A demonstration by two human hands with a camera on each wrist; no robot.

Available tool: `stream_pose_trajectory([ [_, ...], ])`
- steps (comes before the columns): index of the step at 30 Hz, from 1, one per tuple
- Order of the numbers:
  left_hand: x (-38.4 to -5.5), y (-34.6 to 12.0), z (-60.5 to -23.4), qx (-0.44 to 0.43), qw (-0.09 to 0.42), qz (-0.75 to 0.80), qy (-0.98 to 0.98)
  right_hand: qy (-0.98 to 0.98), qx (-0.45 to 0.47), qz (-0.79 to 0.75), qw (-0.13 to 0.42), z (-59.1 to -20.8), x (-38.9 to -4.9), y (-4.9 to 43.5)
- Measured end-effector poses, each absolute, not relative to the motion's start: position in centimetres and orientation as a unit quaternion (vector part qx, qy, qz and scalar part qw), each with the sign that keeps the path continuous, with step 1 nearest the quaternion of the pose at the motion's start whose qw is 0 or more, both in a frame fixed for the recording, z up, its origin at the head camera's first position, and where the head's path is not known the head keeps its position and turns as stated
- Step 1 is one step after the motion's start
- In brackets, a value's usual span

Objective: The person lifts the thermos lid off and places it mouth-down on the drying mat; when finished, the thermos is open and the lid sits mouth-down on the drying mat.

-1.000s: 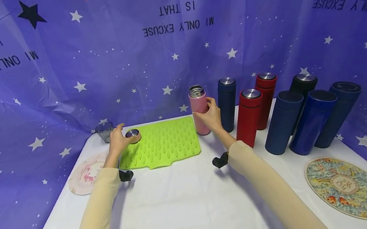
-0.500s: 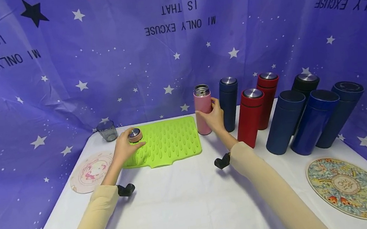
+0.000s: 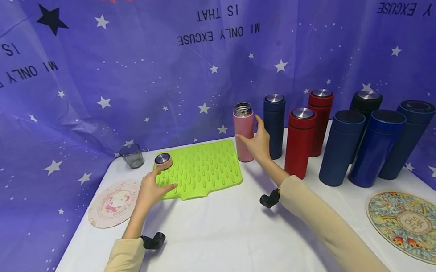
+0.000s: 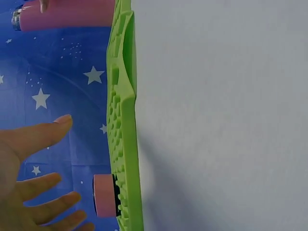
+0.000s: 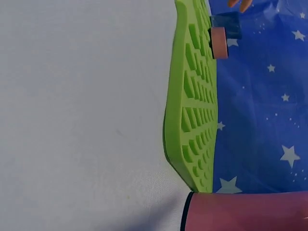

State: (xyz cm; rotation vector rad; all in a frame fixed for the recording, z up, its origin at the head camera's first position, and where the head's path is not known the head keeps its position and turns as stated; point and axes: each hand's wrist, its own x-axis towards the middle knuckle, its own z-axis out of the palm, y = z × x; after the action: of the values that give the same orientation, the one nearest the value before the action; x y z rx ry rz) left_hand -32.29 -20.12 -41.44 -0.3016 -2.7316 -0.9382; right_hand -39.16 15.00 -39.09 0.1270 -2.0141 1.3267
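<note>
A pink lid (image 3: 163, 161) with a shiny steel top stands on the green studded mat (image 3: 205, 164), near its back left corner. My left hand (image 3: 152, 190) is just in front of the lid, fingers spread and holding nothing; the left wrist view shows the lid (image 4: 104, 196) apart from the fingertips. To the right of the mat an uncapped pink thermos (image 3: 245, 135) stands upright, its steel mouth bare. My right hand (image 3: 258, 144) is at its near right side, thumb across its front and forefinger raised loosely along its side. No right fingers show in the right wrist view.
Several capped flasks stand at the right, among them a navy flask (image 3: 276, 127) and a red flask (image 3: 301, 144). A clear glass (image 3: 132, 156) stands at the back left. A pink round mat (image 3: 114, 204) and a floral round mat (image 3: 418, 227) lie at the sides.
My left hand has moved off the lid and drawn back towards me, its fingers spread. My right hand has shifted slightly towards me at the thermos, its forefinger straighter.
</note>
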Motion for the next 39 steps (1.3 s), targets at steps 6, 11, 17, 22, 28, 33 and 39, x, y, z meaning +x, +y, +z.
stream_pose_trajectory([
  [6, -31.7, -19.6, -41.5, -0.092, 0.096, -0.322, -0.937, -0.776, 0.083, 0.494, 0.382, -38.4, -37.3, 15.1],
  [11, -31.7, -19.6, -41.6, -0.082, 0.097, -0.316, -0.940, -0.771, 0.110, 0.483, 0.400, -37.6, -35.4, 15.7],
  [17, -31.8, -19.9, -42.1, -0.073, 0.089, -0.298, -0.947, -0.756, 0.113, 0.479, 0.432, -36.2, -33.6, 16.5],
  [22, -31.9, -20.2, -42.7, -0.074, 0.071, -0.294, -0.950, -0.745, 0.101, 0.483, 0.449, -35.6, -33.5, 16.7],
  [28, -31.9, -20.4, -43.2, -0.089, 0.053, -0.297, -0.949, -0.720, 0.069, 0.494, 0.482, -36.3, -35.0, 16.6],
  [33, -31.9, -20.4, -43.2, -0.084, 0.042, -0.303, -0.948, -0.707, 0.027, 0.496, 0.503, -37.9, -36.7, 16.7],
  [39, -31.9, -20.4, -43.1, -0.089, 0.043, -0.299, -0.949, -0.707, -0.025, 0.502, 0.497, -39.2, -38.2, 17.1],
])
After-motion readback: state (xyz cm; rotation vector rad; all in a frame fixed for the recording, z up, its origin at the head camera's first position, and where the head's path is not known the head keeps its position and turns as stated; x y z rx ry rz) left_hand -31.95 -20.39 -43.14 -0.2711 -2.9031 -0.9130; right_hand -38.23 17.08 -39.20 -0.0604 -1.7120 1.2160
